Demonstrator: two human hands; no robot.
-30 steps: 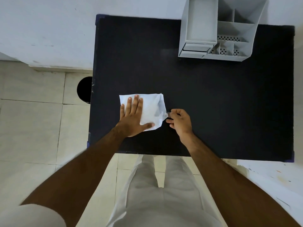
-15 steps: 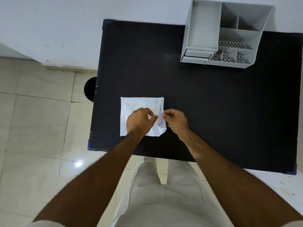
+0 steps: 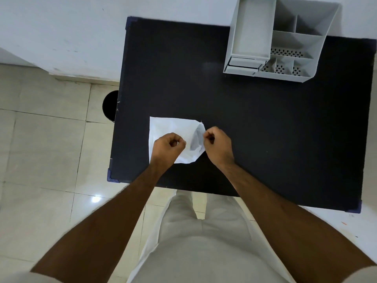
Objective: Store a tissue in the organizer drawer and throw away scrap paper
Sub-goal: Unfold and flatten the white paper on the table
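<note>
The tissue (image 3: 173, 129), far from the organizer (image 3: 273, 37), was pinched by the closed left hand (image 3: 168, 145) and right hand (image 3: 217, 145), likely for folding.

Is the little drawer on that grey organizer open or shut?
Shut, as far as shows: the drawer front sits about flush with the organizer body, nothing pulled out toward the person.

Both arms reach forward, bare forearms angled inward. The left hand (image 3: 168, 147) is curled into a loose fist, fingertips pinched together. The right hand (image 3: 217, 145) is curled the same way, knuckles up, close beside it.
</note>
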